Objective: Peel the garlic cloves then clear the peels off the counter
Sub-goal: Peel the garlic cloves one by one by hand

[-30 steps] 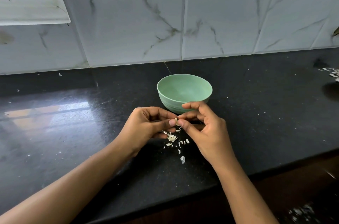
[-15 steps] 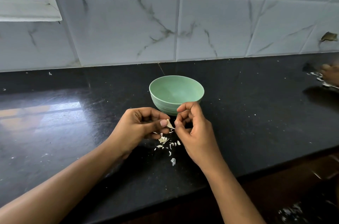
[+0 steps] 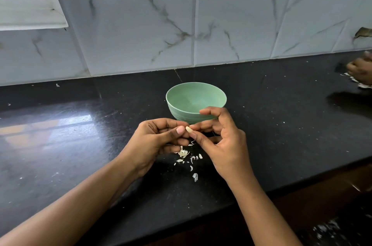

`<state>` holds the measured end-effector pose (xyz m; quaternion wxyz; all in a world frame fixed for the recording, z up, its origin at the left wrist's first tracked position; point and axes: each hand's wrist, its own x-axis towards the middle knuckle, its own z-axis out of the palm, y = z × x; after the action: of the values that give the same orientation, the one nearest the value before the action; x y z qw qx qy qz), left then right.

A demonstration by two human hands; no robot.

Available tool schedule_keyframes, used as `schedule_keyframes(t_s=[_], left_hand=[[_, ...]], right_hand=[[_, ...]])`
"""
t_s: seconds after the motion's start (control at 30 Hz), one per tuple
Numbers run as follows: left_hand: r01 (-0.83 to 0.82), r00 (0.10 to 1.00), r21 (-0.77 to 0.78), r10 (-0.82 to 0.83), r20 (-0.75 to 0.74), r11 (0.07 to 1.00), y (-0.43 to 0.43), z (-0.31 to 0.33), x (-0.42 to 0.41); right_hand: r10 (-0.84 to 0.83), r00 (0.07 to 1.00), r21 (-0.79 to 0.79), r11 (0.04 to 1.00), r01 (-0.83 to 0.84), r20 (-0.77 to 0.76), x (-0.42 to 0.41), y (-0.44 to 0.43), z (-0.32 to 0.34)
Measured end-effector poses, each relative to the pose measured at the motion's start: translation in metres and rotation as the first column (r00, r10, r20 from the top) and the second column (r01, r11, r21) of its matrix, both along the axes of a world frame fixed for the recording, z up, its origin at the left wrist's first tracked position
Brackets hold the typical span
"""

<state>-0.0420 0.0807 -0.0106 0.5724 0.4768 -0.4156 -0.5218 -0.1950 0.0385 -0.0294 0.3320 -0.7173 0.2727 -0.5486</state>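
Pinching garlic clove (image 3: 188,129) at fingertips: left hand (image 3: 159,141) curled tight, right hand (image 3: 221,143) on other end, upper fingers loosely arched. Clove above peels (image 3: 184,153), before green bowl (image 3: 173,104); long axis slants down-right.

Black counter (image 3: 80,155) bears green bowl (image 3: 181,110) and garlic peels (image 3: 184,153).

Both hands meet over the black counter (image 3: 281,135): the left hand (image 3: 155,143) and right hand (image 3: 221,145) pinch a pale garlic clove (image 3: 188,129), which looks peeled. Peels (image 3: 186,156) lie scattered beneath; a green bowl (image 3: 181,112) stands just behind.
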Motion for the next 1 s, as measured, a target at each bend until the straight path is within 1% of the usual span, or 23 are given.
schedule_keyframes(t_s=[0.23, 0.33, 0.5, 0.63, 0.73, 0.87, 1.0], left_hand=[[-0.001, 0.999, -0.005, 0.001, 0.033, 1.0, 0.0, -0.001, -0.001], [0.002, 0.998, -0.008, -0.001, 0.059, 1.0, 0.0, 0.0, -0.001], [0.004, 0.99, -0.031, 0.001, 0.141, 1.0, 0.002, -0.001, -0.001], [-0.009, 0.987, -0.059, 0.018, 0.161, 0.998, 0.001, -0.002, 0.0], [-0.011, 0.983, -0.07, 0.023, 0.181, 0.997, 0.001, -0.002, 0.0], [0.024, 0.985, -0.068, -0.012, 0.171, 0.997, 0.002, -0.001, 0.0], [0.049, 0.983, -0.099, -0.03, 0.183, 0.994, 0.002, 0.0, 0.001]], right_hand=[[0.066, 0.998, 0.024, 0.997, -0.067, 0.013, 0.0, -0.001, -0.003], [0.086, 0.996, 0.0, 0.996, -0.086, -0.036, 0.0, -0.003, -0.005], [0.123, 0.982, -0.018, 0.992, -0.127, -0.142, 0.002, -0.005, -0.009], [0.122, 0.98, -0.026, 0.991, -0.127, -0.155, 0.001, -0.007, -0.012], [0.13, 0.982, -0.036, 0.99, -0.136, -0.14, 0.001, -0.007, -0.011], [0.123, 0.99, -0.068, 0.99, -0.128, -0.071, 0.0, -0.006, -0.01], [0.145, 0.989, -0.071, 0.987, -0.147, -0.026, -0.001, -0.003, -0.009]])
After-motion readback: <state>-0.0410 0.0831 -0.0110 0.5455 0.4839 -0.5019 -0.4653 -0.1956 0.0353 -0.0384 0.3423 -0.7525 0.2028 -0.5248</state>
